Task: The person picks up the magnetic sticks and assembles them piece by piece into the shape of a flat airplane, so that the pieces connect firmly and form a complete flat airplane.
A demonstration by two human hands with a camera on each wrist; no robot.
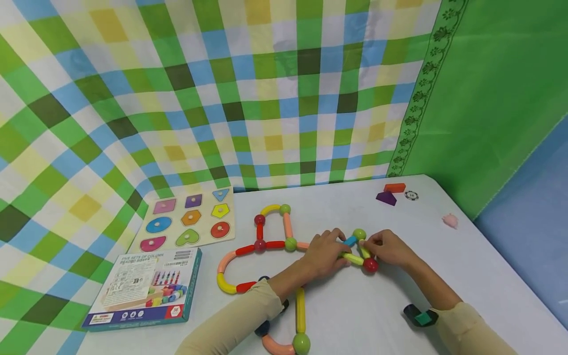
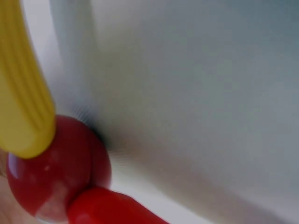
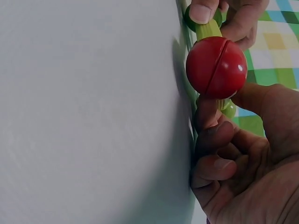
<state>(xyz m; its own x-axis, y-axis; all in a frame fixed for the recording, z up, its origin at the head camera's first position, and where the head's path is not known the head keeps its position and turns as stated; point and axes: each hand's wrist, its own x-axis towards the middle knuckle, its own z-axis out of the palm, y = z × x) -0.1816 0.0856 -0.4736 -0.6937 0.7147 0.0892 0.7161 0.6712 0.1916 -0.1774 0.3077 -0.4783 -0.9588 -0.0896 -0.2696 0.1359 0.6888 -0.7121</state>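
My left hand [image 1: 326, 254] pinches a yellow-green rod [image 1: 353, 259] near its left end. This rod runs to a red ball [image 1: 371, 265], seen large in the right wrist view. With thumb and fingers, my right hand [image 1: 390, 249] pinches a second yellow-green rod [image 1: 365, 250] between the red ball and a green ball [image 1: 359, 233]. A blue rod [image 1: 350, 241] slants from the green ball towards my left fingers. Left of that hand, a pink rod [image 1: 303, 245] leads to another green ball [image 1: 290, 244]. The left wrist view shows a dark red ball [image 2: 56, 168] joined to a yellow rod [image 2: 23, 84].
A chain of curved and straight rods [image 1: 227, 283] winds under my left forearm. Shape puzzle board [image 1: 177, 207] and bead box [image 1: 142, 291] lie at left. An orange block [image 1: 394, 188], purple piece [image 1: 386, 198] and pink toy [image 1: 450, 220] are at the back right.
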